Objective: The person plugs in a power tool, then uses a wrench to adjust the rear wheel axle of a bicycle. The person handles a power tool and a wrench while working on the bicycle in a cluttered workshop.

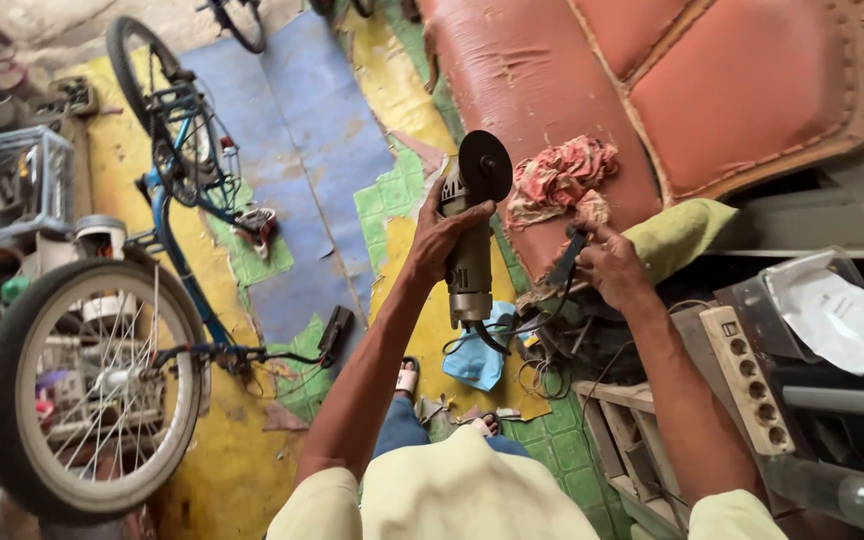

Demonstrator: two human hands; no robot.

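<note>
Both arms out front, hands raised, each closed in a grip.
L hand (pixel 439 235): fingers wrapped tight, palm right, forearm bare. R hand (pixel 607 265): fingers pinched shut, wrist bent inward. Short pale sleeves both arms.

Floor (pixel 292 130): patchwork of blue, yellow and green sheets.
On the floor: an upturned blue bicycle (pixel 167 200), a light blue cloth (pixel 474 362), tangled cables (pixel 542 375).
</note>
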